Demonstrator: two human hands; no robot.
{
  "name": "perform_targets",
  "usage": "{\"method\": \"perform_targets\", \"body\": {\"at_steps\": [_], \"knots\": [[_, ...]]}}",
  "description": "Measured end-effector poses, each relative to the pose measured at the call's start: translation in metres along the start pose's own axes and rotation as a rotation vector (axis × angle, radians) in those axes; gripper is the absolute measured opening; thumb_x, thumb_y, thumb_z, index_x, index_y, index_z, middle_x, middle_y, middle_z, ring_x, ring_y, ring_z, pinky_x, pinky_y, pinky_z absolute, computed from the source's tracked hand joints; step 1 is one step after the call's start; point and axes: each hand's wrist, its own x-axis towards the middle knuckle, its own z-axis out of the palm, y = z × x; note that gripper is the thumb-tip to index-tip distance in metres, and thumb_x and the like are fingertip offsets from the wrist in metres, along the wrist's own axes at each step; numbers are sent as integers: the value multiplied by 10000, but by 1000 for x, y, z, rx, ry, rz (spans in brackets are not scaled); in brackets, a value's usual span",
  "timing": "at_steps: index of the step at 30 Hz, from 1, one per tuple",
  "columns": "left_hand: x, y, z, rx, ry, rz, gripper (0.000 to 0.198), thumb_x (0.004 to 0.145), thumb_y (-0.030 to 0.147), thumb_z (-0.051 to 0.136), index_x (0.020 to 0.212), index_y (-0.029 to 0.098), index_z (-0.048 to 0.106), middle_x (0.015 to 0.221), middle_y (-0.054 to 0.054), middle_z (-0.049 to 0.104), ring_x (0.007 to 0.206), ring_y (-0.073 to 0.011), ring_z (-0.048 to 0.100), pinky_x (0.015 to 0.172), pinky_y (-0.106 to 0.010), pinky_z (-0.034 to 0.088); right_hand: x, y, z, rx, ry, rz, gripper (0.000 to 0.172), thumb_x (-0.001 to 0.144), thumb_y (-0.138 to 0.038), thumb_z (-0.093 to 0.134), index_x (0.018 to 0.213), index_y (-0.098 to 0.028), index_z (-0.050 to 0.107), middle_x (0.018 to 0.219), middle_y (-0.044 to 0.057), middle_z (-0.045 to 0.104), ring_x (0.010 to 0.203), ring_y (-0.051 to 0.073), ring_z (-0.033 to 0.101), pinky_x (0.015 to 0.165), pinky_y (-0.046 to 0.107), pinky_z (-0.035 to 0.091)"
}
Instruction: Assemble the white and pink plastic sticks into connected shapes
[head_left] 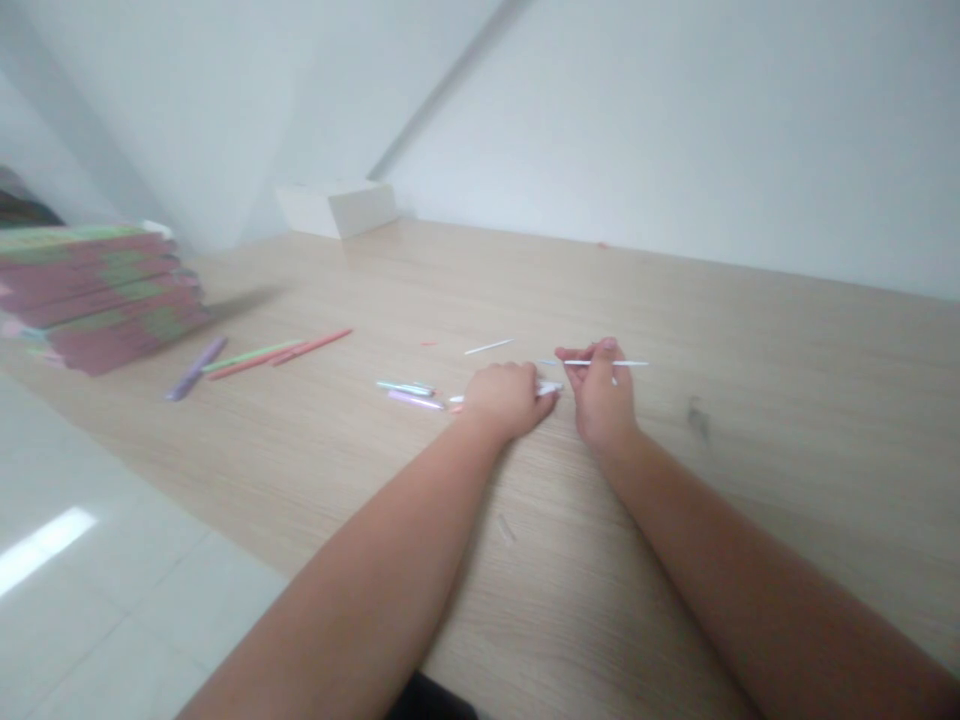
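Observation:
Near the middle of the wooden table, my right hand point(604, 395) pinches a thin white pen refill point(636, 364), held roughly level, its bluish end pointing left. My left hand point(504, 398) rests on the tabletop with its fingers curled over a white pen part point(551, 387); most of that part is hidden under the palm. Just left of this hand lie a teal pen piece point(405, 387) and a light purple pen piece point(415, 400). Another thin white refill point(489, 347) lies beyond my left hand, beside a tiny orange piece point(428, 344).
On the left stand stacked pink-and-green boxes point(105, 295). Before them lie a purple pen point(196, 370), a green stick point(251, 356) and orange-red sticks point(313, 346). A white box point(337, 208) sits by the wall. A small clear strip point(508, 528) lies between my forearms.

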Motion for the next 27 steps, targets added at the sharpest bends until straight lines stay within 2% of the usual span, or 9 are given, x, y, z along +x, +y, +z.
{"method": "perform_targets", "body": {"at_steps": [5, 12, 19, 23, 27], "knots": [[-1, -1, -1, 20, 33, 26, 543, 977, 656, 415, 1020, 205, 713, 1018, -126, 758, 984, -318, 721, 818, -405, 547, 2, 5, 0, 17, -2, 9, 458, 948, -721, 542, 855, -273, 529, 779, -4, 727, 910, 203, 765, 946, 397, 580], [0, 1, -4, -2, 60, -46, 469, 1008, 596, 433, 1026, 217, 709, 1012, -102, 769, 971, -293, 730, 784, -365, 523, 0, 7, -1, -64, -34, 7, 442, 977, -704, 487, 866, -277, 524, 802, 17, 738, 892, 213, 756, 921, 409, 584], [2, -2, -5, -46, 113, -108, 538, 1051, 600, 326, 986, 223, 704, 965, -98, 774, 918, -279, 736, 732, -348, 490, -3, 2, -1, -78, -80, -20, 446, 979, -698, 479, 856, -271, 514, 817, 31, 728, 899, 222, 753, 934, 435, 587], [3, -5, -2, -50, 159, -96, 452, 1061, 530, 354, 965, 232, 679, 942, -80, 772, 898, -269, 736, 707, -341, 471, -3, 1, 0, -67, -85, -21, 427, 979, -680, 496, 854, -272, 511, 786, 24, 704, 898, 229, 749, 933, 444, 587], [4, -6, 0, -68, 198, -82, 284, 1044, 411, 423, 992, 235, 640, 986, -67, 765, 902, -256, 733, 696, -339, 465, -3, 2, -1, -81, -92, -19, 412, 975, -675, 501, 875, -276, 507, 797, 19, 700, 899, 231, 744, 920, 440, 584]]}}
